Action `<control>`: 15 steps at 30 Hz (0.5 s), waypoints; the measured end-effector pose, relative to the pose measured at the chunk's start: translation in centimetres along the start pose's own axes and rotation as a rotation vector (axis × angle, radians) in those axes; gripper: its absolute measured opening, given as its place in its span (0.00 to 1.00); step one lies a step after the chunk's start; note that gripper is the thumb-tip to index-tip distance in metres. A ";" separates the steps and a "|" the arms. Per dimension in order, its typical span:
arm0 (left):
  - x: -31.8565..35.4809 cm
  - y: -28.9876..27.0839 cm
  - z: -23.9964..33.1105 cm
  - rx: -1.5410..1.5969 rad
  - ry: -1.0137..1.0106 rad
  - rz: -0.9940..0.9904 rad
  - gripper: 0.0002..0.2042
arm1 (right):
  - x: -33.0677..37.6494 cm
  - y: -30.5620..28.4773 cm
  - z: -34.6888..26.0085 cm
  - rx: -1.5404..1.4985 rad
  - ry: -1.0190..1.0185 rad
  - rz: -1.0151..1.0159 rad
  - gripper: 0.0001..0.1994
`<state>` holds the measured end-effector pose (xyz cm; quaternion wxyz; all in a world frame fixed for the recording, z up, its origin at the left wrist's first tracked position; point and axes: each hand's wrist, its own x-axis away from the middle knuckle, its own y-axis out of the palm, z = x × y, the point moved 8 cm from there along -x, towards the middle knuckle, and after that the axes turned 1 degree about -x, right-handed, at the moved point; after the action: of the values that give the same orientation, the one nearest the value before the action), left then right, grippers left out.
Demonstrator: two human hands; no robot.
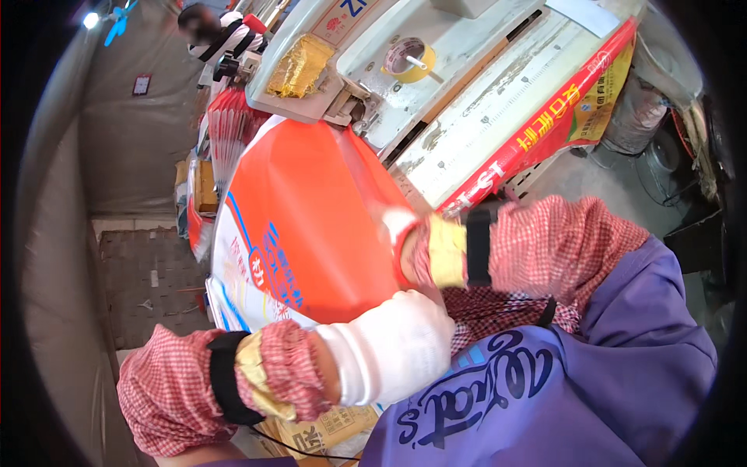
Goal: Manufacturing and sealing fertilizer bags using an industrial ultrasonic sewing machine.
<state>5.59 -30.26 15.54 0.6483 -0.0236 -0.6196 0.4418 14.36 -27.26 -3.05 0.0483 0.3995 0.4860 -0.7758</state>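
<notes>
A large orange-red and white printed bag (pixel 327 226) with blue lettering spreads from under the sewing machine's head (pixel 311 47) toward my body. My left hand (pixel 397 346), in a white knit glove, is closed in a fist at the bag's near edge; its fingertips are hidden. My right hand (pixel 398 226) is over the bag's right side, beside the machine bed. It is smeared by motion and partly covered by its cuff, so its fingers do not show. Both forearms wear red checked sleeves with black bands.
A yellow tape roll (pixel 409 61) lies on the white machine bed (pixel 482 101). A yellow pad (pixel 299 68) is fixed to the machine head. Red printed sheeting (pixel 545 124) hangs along the table edge. Folded red bags (pixel 233 124) stand to the left. Another person (pixel 222 35) is at the back.
</notes>
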 end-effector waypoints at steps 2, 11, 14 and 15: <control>0.9 0.9 -0.7 0.001 -0.005 0.039 0.04 | 7.5 -8.0 7.1 1.262 1.341 0.132 0.13; 4.5 0.3 -3.9 0.127 -0.256 0.266 0.05 | -16.0 -7.2 -2.8 3.504 0.635 2.000 0.13; 3.9 1.1 -3.5 0.045 -0.191 0.172 0.04 | -14.4 -7.2 -6.4 3.017 1.465 2.674 0.24; 3.8 1.2 -3.2 0.050 -0.166 0.148 0.04 | -13.0 -7.8 -7.0 2.853 1.650 2.740 0.26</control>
<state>6.97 -25.60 17.04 0.5609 -0.0165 -0.6564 0.5043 23.60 -21.73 9.73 -0.0099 -0.3230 0.8964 -0.3033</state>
